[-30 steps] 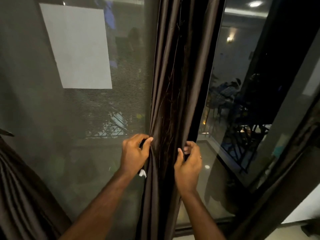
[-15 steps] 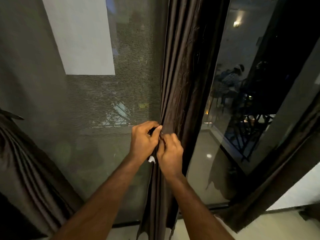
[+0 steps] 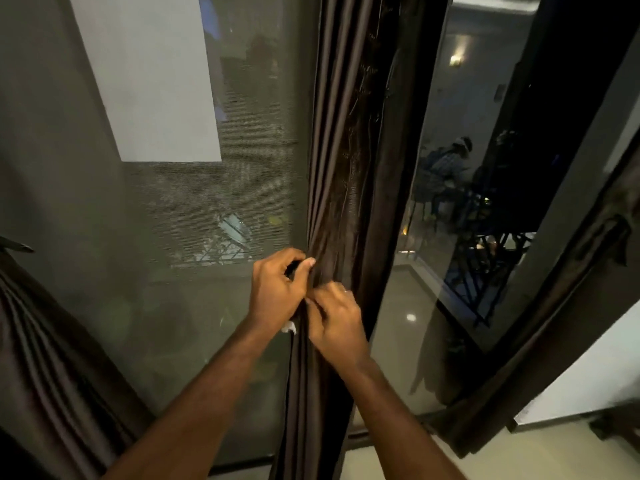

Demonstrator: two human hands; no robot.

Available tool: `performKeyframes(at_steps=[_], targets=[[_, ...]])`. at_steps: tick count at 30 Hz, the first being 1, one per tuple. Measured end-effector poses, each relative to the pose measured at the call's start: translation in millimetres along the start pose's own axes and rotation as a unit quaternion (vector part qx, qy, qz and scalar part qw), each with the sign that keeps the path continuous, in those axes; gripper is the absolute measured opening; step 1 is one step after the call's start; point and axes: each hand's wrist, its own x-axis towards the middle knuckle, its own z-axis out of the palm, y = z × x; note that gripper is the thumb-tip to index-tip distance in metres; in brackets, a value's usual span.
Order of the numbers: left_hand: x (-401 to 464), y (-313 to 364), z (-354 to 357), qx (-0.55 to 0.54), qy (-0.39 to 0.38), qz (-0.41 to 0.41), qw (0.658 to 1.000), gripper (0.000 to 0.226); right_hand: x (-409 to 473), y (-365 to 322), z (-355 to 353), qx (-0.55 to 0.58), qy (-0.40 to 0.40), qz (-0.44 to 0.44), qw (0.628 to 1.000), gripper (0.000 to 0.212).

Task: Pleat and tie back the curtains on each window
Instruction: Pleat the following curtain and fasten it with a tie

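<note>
Both hands have closed together — left hand [image 3: 277, 292] and right hand [image 3: 337, 320] pinch the gathered curtain [image 3: 349, 150].

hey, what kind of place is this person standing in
Probably a room in a home or flat at night: a dark brown curtain hangs before a tall glass window, a mesh screen covers the next pane, and the glass reflects indoor ceiling lights.
</note>
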Motion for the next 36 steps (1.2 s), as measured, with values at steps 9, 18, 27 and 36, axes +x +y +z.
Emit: performKeyframes(at_steps=[9, 18, 27, 36], targets=[[5.6, -14.0, 0.4, 0.017, 0.005, -0.019, 1.000, 0.014, -6.4, 31.0, -42.3, -0.058, 0.178, 0.161, 0.969, 0.039], [6.0, -8.7, 11.5, 0.018, -0.004, -0.015, 1.000, 0.015, 1.8, 47.2, -34.6, -0.038, 0.166, 0.222, 0.960, 0.006], [4.4, -6.6, 8.5, 0.001, -0.014, -0.009, 1.000, 0.017, -5.5, 37.1, -17.1, -0.048, 0.140, 0.196, 0.969, 0.007], [2.7, -5.3, 9.4, -0.009, -0.025, -0.003, 1.000, 0.015, -7.6, 13.8, 4.0, -0.008, 0.114, 0.144, 0.983, 0.005]])
